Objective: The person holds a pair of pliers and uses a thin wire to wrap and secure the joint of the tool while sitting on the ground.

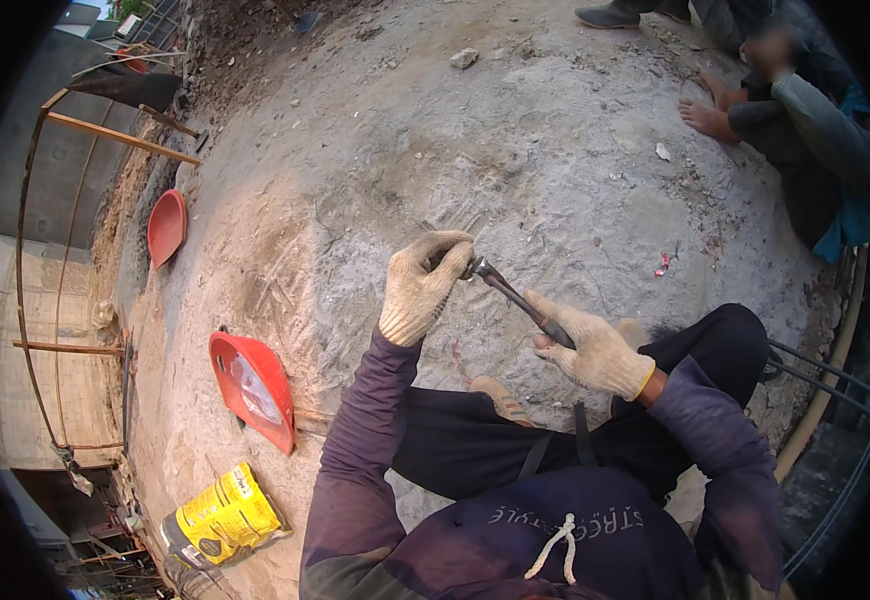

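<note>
My right hand [595, 350], in a cream knitted glove, is closed around the dark handles of a pair of pincers [512, 292]. The tool slants up and left, its metal head near my left fingertips. My left hand [425, 283], gloved the same way, is pinched closed beside that head. Whatever lies between its thumb and fingers is too small to make out. Both hands are held over the grey ground, in front of my crossed legs.
A red scoop-shaped pan [280, 425] lies to my left, near a yellow bag [225, 515]. Farther off rests another red pan [166, 228]. A person [805, 130] sits at the far right, beside someone's boot [607, 17]. Rough grey ground [375, 150] surrounds me; a wooden frame [120, 137] stands left.
</note>
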A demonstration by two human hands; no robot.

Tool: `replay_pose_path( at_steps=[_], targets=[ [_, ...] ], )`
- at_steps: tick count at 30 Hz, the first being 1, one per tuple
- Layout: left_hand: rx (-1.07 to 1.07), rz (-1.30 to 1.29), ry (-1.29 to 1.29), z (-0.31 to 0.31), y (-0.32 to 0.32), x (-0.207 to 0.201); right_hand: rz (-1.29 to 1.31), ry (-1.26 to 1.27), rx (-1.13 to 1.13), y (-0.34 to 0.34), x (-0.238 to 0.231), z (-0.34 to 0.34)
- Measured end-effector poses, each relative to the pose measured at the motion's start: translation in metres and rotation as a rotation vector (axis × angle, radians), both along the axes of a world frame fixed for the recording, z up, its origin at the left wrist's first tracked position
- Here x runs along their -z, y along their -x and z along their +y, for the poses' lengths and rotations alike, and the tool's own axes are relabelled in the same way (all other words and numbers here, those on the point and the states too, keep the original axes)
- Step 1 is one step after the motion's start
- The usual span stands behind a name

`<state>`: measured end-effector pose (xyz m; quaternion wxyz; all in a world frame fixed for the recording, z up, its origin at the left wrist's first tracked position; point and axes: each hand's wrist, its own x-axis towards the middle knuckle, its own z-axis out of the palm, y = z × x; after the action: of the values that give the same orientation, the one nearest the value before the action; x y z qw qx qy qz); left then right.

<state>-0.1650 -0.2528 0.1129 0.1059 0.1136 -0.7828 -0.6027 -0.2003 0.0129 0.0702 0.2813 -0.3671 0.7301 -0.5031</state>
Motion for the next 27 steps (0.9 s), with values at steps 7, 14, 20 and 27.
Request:
replay_pose_path(
  at_steps=[7,14,20,27],
  targets=[
    [0.011,-0.049,0.029,0.0,-0.001,-0.007,0.055,-0.058,-0.007,0.001,-0.009,-0.001],
    [0.024,-0.14,-0.152,-0.005,-0.001,-0.009,0.012,-0.005,0.01,-0.003,-0.011,-0.001],
    [0.013,-0.128,-0.263,-0.005,0.0,-0.007,-0.029,-0.014,0.024,-0.002,-0.022,0.001],
    [-0.027,-0.233,-0.511,-0.003,0.002,-0.006,0.016,0.059,0.061,-0.003,-0.019,0.003]
  ],
)
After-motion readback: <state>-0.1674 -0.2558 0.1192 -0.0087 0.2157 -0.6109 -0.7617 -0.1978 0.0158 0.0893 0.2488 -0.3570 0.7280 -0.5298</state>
